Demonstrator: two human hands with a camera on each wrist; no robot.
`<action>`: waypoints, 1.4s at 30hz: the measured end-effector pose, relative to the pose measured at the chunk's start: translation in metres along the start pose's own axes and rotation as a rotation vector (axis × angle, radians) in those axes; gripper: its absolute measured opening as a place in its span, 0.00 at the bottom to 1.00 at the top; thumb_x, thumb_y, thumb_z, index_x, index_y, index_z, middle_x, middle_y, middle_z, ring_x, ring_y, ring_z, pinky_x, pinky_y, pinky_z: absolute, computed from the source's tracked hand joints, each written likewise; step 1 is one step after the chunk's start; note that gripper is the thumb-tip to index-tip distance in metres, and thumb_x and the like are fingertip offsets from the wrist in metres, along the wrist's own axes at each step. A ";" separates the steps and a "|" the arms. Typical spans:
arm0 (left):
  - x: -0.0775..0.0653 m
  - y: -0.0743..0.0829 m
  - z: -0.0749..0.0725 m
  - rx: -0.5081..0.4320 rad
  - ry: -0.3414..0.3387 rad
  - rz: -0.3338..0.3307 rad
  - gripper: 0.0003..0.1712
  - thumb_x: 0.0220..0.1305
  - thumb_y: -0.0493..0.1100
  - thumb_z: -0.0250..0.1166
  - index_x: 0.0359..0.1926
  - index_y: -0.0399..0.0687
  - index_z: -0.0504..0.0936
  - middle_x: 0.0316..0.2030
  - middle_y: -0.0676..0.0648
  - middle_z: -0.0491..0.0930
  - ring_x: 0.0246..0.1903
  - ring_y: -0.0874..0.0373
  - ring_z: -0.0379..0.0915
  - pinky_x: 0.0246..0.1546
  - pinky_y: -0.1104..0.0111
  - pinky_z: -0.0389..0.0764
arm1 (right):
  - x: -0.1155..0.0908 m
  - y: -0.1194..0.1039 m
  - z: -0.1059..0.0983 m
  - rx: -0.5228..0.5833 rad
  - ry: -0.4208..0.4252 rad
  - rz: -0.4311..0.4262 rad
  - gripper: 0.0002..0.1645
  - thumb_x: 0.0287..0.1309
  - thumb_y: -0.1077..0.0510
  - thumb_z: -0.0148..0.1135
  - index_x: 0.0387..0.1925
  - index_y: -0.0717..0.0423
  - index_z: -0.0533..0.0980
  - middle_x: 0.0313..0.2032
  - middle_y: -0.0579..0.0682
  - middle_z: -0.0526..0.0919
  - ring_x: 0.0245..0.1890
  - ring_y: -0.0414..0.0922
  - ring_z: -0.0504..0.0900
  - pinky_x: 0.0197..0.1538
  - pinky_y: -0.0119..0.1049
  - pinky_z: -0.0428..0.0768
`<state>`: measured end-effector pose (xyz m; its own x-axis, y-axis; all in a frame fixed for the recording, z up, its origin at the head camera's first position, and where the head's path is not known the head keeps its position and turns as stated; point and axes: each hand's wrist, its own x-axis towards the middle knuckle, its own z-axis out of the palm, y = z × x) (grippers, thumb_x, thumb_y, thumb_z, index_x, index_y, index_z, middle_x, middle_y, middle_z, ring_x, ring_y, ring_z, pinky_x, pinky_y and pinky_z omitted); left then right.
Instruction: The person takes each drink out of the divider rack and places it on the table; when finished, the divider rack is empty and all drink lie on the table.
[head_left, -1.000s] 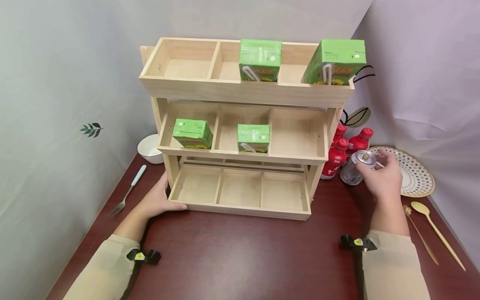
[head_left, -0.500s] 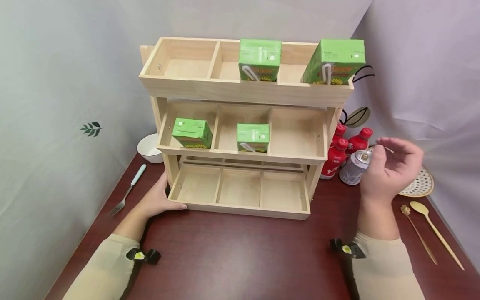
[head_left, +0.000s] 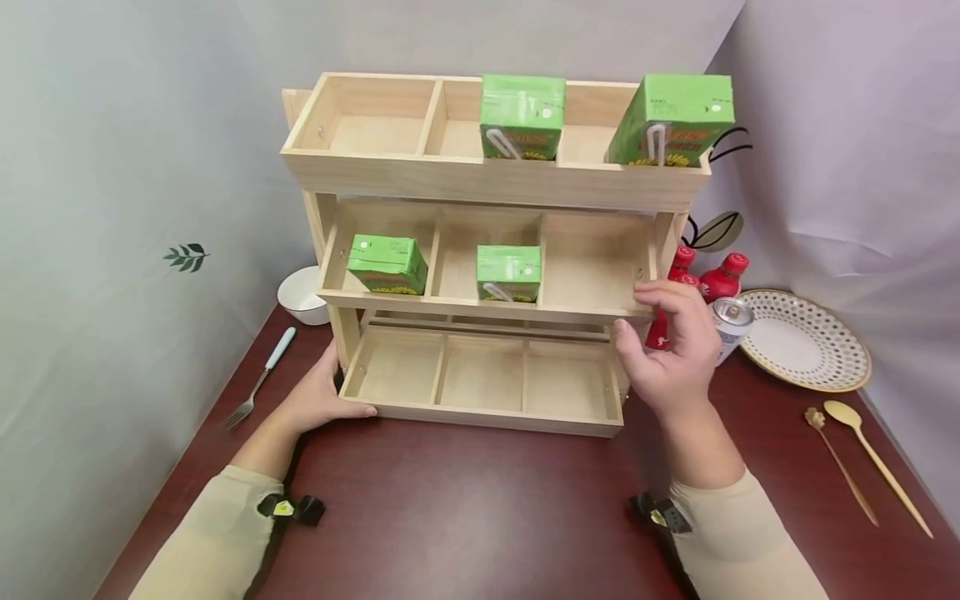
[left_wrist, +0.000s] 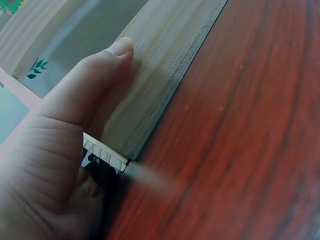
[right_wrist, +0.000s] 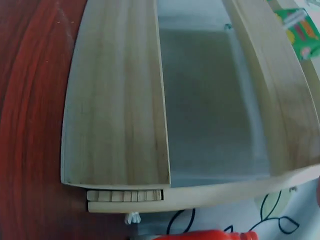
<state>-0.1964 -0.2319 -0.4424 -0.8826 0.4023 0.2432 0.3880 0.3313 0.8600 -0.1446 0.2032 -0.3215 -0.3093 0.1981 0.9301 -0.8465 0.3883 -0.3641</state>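
A three-tier wooden shelf (head_left: 487, 179) stands on the dark red table, each tier split into three compartments. My left hand (head_left: 318, 400) grips its lower left corner; in the left wrist view the thumb (left_wrist: 100, 70) lies along the bottom tray's front board (left_wrist: 155, 65). My right hand (head_left: 671, 350) is at the shelf's right end, fingers bent and parted, holding nothing, its fingertips by the middle tier's right corner. Green drink cartons sit in the shelf: one top middle (head_left: 521, 117), one top right (head_left: 671, 121), one middle-tier left (head_left: 388, 265), one middle-tier centre (head_left: 508, 273).
Right of the shelf stand red bottles (head_left: 723, 277) and a silver can (head_left: 731, 325), partly behind my right hand. Beyond lies a dotted plate (head_left: 806, 337), then a gold spoon (head_left: 873, 454) and a thinner gold utensil (head_left: 840, 467). At left are a white bowl (head_left: 303, 296) and a fork (head_left: 261, 375).
My right hand has let go of the silver can, drawn back, and moved left to the shelf's right end. My left hand stays on the shelf's corner.
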 end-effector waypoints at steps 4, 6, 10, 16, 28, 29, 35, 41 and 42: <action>0.001 0.000 0.001 -0.003 0.002 -0.003 0.76 0.28 0.38 0.85 0.76 0.54 0.46 0.69 0.41 0.58 0.63 0.43 0.59 0.58 0.74 0.61 | -0.005 -0.003 0.002 -0.155 -0.130 -0.020 0.18 0.45 0.57 0.65 0.33 0.71 0.79 0.37 0.65 0.82 0.41 0.56 0.79 0.51 0.36 0.71; 0.001 -0.001 0.001 -0.001 0.001 -0.005 0.76 0.29 0.38 0.85 0.76 0.56 0.46 0.69 0.42 0.58 0.64 0.43 0.59 0.58 0.74 0.61 | -0.008 -0.002 0.003 -0.207 -0.217 -0.018 0.19 0.45 0.57 0.65 0.36 0.69 0.79 0.41 0.63 0.82 0.44 0.56 0.78 0.54 0.36 0.70; 0.001 -0.001 0.000 0.003 0.004 -0.006 0.76 0.28 0.37 0.85 0.76 0.58 0.46 0.69 0.41 0.58 0.64 0.42 0.58 0.58 0.73 0.60 | -0.013 0.001 0.010 -0.265 -0.355 -0.035 0.23 0.47 0.54 0.66 0.44 0.65 0.79 0.48 0.60 0.80 0.50 0.55 0.77 0.58 0.39 0.69; 0.001 0.000 -0.001 -0.005 0.004 0.005 0.76 0.28 0.36 0.85 0.76 0.48 0.46 0.68 0.39 0.59 0.63 0.41 0.59 0.58 0.72 0.61 | -0.013 -0.001 0.022 -0.268 -0.409 -0.040 0.24 0.49 0.53 0.65 0.46 0.63 0.79 0.50 0.58 0.80 0.52 0.53 0.77 0.59 0.41 0.69; 0.000 0.000 0.001 0.012 0.012 -0.002 0.76 0.27 0.37 0.86 0.76 0.59 0.47 0.69 0.40 0.58 0.64 0.42 0.58 0.59 0.76 0.59 | -0.007 -0.004 0.042 -0.305 -0.409 0.065 0.37 0.48 0.49 0.69 0.58 0.60 0.72 0.56 0.51 0.78 0.55 0.49 0.76 0.57 0.45 0.71; 0.001 0.000 0.002 0.011 0.012 0.001 0.76 0.27 0.37 0.86 0.76 0.59 0.46 0.69 0.41 0.58 0.64 0.42 0.57 0.59 0.76 0.59 | -0.007 -0.004 0.043 -0.301 -0.411 0.075 0.37 0.48 0.50 0.69 0.59 0.60 0.71 0.57 0.51 0.78 0.55 0.48 0.76 0.57 0.44 0.72; 0.004 0.001 0.003 0.001 0.003 -0.002 0.76 0.28 0.36 0.85 0.76 0.60 0.46 0.70 0.42 0.57 0.65 0.44 0.56 0.59 0.75 0.58 | -0.004 -0.004 0.050 -0.233 -0.422 0.139 0.41 0.47 0.54 0.72 0.62 0.61 0.68 0.60 0.53 0.75 0.59 0.48 0.74 0.59 0.43 0.71; 0.001 0.001 0.002 0.004 0.007 -0.009 0.76 0.28 0.36 0.85 0.76 0.56 0.47 0.68 0.41 0.59 0.63 0.44 0.59 0.58 0.75 0.60 | 0.002 -0.001 0.056 -0.232 -0.484 0.171 0.44 0.50 0.56 0.72 0.68 0.55 0.66 0.61 0.49 0.75 0.57 0.47 0.76 0.55 0.44 0.75; 0.000 0.001 0.003 0.002 0.008 -0.012 0.76 0.28 0.37 0.86 0.76 0.56 0.47 0.68 0.42 0.60 0.63 0.44 0.59 0.58 0.75 0.60 | 0.003 0.000 0.055 -0.230 -0.486 0.176 0.43 0.50 0.56 0.72 0.68 0.53 0.67 0.60 0.47 0.75 0.56 0.47 0.77 0.54 0.44 0.76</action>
<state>-0.1957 -0.2293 -0.4429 -0.8893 0.3916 0.2361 0.3775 0.3375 0.8623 -0.1696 0.1539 -0.3164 -0.6474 -0.1386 0.7494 -0.6646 0.5840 -0.4661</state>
